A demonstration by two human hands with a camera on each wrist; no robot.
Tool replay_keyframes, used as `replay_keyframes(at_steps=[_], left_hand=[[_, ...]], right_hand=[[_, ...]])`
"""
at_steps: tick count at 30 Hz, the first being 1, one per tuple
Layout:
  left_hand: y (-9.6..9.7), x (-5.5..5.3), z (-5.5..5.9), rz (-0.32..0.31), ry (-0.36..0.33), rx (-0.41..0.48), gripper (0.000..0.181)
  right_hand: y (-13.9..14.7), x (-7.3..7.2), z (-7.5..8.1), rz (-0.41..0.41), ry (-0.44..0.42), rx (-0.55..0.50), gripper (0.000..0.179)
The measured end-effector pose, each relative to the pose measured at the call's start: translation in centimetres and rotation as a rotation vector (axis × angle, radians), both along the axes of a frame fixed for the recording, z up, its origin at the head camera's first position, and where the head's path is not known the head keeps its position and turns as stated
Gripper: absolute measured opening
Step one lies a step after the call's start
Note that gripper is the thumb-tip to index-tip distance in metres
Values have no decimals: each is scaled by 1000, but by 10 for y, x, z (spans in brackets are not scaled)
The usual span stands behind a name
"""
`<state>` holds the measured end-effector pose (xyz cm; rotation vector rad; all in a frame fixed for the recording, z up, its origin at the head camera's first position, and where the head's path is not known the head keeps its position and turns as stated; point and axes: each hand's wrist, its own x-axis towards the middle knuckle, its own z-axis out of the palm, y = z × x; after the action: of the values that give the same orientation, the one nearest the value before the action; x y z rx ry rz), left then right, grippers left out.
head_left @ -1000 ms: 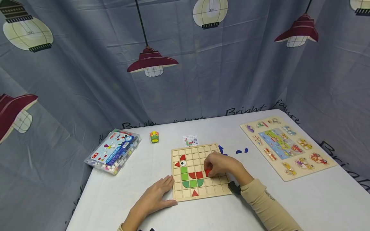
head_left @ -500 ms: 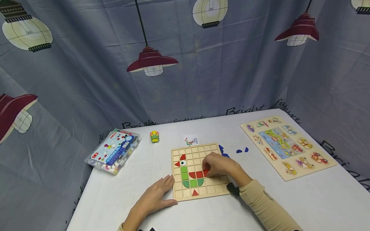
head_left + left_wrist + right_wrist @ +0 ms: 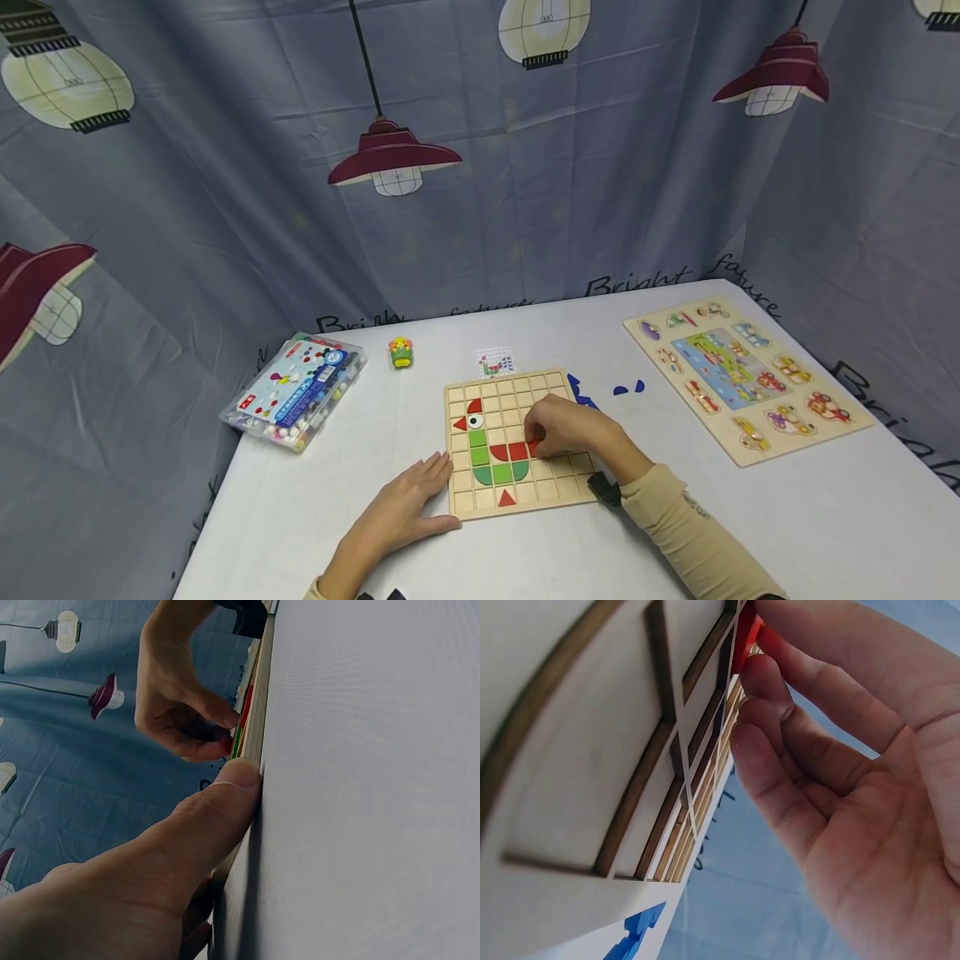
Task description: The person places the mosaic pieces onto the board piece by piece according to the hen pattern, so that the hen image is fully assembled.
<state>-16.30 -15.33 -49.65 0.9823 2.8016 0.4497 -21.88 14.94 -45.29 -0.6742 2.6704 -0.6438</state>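
Note:
A wooden grid board (image 3: 550,492) lies on the white table, holding red and green pieces and a round eye piece (image 3: 476,422) in a bird-like shape. My right hand (image 3: 570,429) is over the board's middle and pinches a red piece (image 3: 745,637) between thumb and fingertips, right at the cell beside a red square (image 3: 517,452). Part of that piece is hidden by the fingers. My left hand (image 3: 408,504) rests on the table, its straight fingers and thumb touching the board's left edge. A red triangle (image 3: 507,498) sits in a cell near the board's front edge.
Blue pieces (image 3: 621,390) lie beyond the board's right edge. A small pattern card (image 3: 495,363) lies behind it. A clear box of beads (image 3: 296,392) and a toy figure (image 3: 401,353) stand at left. A picture puzzle board (image 3: 723,437) is at right.
My right hand has moved slightly left, bringing the red piece up beside the red square. My left hand stays at the board's edge.

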Motion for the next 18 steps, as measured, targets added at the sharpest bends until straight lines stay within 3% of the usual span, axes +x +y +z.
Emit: replay_keyframes(at_steps=[18], left_hand=[[-1, 0, -2, -5, 12, 9, 86]], right_hand=[[-2, 2, 2, -14, -1, 10, 13]])
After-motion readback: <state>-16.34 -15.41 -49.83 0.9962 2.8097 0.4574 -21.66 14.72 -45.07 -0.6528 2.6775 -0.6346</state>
